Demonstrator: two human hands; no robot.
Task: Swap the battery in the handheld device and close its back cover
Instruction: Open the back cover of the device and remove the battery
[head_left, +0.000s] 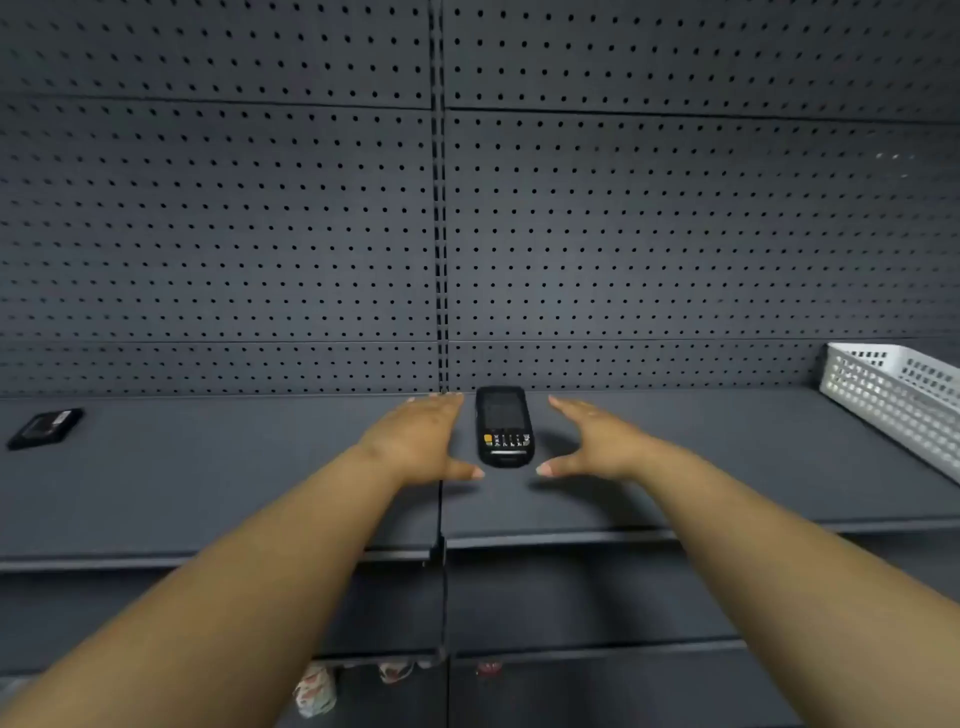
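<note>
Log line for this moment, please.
device face-up on shelf | left hand, right hand open beside it | spare battery far left

Handheld device: black, lying flat and face up on the dark shelf, dark screen toward the rear, keypad toward the front. Spare battery: black, flat, far left on the same shelf.

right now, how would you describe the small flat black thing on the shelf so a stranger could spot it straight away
Start at the dark grey shelf below the pegboard wall and look to its far left end, well away from both hands. There lies a small black battery pack, flat and alone. Unlike the handheld device at the shelf's middle, it has no screen or keypad, and it is squarish rather than long.
</note>
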